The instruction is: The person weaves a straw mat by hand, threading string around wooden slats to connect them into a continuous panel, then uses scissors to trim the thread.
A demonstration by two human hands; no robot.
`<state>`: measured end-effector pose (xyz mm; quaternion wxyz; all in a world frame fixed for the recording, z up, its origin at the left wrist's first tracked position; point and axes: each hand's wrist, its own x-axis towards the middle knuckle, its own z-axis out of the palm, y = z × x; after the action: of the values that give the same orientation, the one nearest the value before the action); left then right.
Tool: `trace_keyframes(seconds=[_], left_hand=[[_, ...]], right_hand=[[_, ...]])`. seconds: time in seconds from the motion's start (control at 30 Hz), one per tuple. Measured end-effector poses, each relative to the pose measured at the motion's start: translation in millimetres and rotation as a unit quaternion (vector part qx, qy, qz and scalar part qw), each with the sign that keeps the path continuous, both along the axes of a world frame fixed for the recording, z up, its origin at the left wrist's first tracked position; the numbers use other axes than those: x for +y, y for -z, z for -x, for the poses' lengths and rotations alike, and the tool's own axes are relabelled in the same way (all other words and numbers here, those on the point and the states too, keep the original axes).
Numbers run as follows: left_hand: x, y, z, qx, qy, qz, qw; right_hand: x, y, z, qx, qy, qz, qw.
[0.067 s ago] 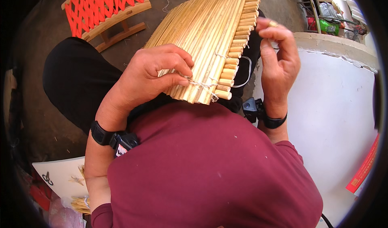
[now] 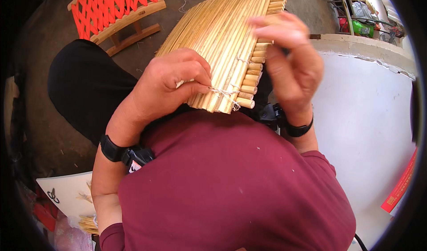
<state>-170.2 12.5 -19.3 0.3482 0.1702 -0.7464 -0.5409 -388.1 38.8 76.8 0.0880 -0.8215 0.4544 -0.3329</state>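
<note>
A panel of pale reed stalks, bound side by side with white string, rests across my lap and runs away from me. Along its right side stick out the cut ends of several thicker stalks. My left hand is closed at the panel's near left part, thumb and forefinger pinching the white string that crosses the stalks. Over the right edge hovers my right hand, its fingers curved and smeared by motion. Whether it holds anything cannot be made out.
A wooden stool with red crisscross webbing stands at the far left. At the lower left, scissors and a stalk bundle lie on a white board. A white surface spans the right side, with a red box at its edge.
My right hand has swung left, from beside the panel to over its right edge. The left hand keeps its pinch, nearly still.
</note>
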Motion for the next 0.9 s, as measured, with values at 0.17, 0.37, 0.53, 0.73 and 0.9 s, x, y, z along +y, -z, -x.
trace_keyframes(seconds=[0.17,0.37,0.53,0.73,0.9], left_hand=[[9.1,-14.0,4.2,-0.039,-0.04,0.076,0.996],[6.6,-19.2,7.7,-0.06,-0.052,0.149,0.986],[6.8,-17.0,7.8,-0.083,-0.09,0.294,0.948],[-27.8,-1.6,-64.7,-0.141,-0.346,0.197,0.906],[-23.6,-30.8,-51.0,-0.083,-0.36,0.184,0.911]], right_hand=[[5.1,9.8,-17.2,0.02,-0.019,-0.13,0.991],[1.5,29.9,-24.1,-0.107,0.024,-0.129,0.985],[2.9,27.0,-26.9,-0.15,0.046,-0.156,0.975],[10.2,27.4,-10.4,-0.145,0.07,-0.182,0.97],[2.8,28.3,-23.0,-0.183,0.058,-0.159,0.969]])
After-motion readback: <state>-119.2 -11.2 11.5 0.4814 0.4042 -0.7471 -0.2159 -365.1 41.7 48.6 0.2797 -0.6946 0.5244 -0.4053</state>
